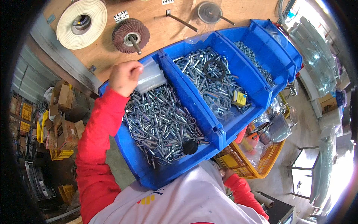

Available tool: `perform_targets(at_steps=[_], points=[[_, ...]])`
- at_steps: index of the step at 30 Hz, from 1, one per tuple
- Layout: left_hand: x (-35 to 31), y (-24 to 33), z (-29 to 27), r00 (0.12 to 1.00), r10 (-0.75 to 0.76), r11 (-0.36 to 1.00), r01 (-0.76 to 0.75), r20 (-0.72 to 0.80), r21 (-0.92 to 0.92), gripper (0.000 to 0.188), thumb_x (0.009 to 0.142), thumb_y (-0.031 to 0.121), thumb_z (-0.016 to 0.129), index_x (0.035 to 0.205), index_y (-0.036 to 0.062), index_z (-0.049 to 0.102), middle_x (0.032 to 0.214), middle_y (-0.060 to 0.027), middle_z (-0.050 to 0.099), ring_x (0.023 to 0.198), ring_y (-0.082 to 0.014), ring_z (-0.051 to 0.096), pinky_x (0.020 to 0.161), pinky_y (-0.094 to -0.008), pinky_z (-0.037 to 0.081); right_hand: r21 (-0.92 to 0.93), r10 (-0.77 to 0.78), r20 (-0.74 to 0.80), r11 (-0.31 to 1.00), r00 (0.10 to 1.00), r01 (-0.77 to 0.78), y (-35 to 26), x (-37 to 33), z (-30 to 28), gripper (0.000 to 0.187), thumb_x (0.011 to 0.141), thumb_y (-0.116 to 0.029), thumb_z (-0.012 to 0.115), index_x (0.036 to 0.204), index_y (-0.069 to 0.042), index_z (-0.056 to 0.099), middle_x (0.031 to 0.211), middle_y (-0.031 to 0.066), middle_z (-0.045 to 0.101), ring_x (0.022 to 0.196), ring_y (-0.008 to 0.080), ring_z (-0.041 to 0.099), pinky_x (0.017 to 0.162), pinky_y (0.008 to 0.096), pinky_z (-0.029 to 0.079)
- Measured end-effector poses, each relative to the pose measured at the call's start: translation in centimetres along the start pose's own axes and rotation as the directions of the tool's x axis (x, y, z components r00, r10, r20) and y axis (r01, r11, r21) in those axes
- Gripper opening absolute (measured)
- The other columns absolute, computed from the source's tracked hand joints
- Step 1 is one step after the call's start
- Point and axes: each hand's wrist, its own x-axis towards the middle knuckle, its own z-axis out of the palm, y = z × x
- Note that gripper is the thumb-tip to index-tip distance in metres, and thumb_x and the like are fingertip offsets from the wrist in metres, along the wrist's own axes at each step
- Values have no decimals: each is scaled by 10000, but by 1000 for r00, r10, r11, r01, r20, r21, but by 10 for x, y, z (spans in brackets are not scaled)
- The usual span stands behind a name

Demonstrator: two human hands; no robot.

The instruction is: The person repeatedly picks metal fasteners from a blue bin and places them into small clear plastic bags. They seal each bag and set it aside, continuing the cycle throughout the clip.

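Note:
My left hand (126, 78) is closed at the upper left of the near blue bin (125, 147), pinching the edge of a clear plastic bag (151, 77). The bag lies over the back of that bin, above a heap of shiny metal bolts and hooks (164, 119). A round black disc (190, 147) rests on the heap near the bin's front. Low down, my right hand (225, 174) is beside the yellow crate (261, 173); its fingers are mostly hidden, so its hold does not show.
The middle blue bin (248, 115) contains bolts, a black ring (214, 70) and a small yellow box (239, 98). Small fasteners (253, 61) fill another bin. Pegs on the wooden board carry a flap disc (130, 36) and a cream roll (67, 28). Cardboard boxes (64, 132) stand left.

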Motion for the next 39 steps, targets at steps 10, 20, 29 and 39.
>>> perform_targets(at_steps=[10,20,29,39], points=[[-167,115,20,899,-318,596,436,300,-674,114,829,14,827,858,15,717,806,-23,720,726,-61,652,665,-223,526,558,-330,-478,602,814,572,-288,80,-155,232,862,-181,820,902,25,722,811,85,718,694,147,659,636,277,504],[-191,130,13,805,-389,644,585,447,-493,211,799,109,867,735,31,682,699,-18,699,624,-41,608,559,-233,489,776,-288,-236,519,928,359,-304,97,-138,195,943,-125,696,803,10,683,655,57,652,579,123,590,537,293,453],[-183,121,18,955,-248,895,290,163,-340,190,805,46,825,757,47,641,689,-68,651,603,-155,628,544,-290,479,473,-435,-329,692,838,546,-295,104,-153,196,850,-58,687,673,-18,615,590,108,567,501,198,548,488,344,408],[-168,124,18,956,-19,945,-78,293,317,405,811,78,663,1206,146,725,994,-138,606,893,-319,644,736,-427,550,430,-360,-432,724,827,539,-307,112,-158,301,863,-75,663,605,-19,520,547,175,492,431,304,491,448,426,371]])
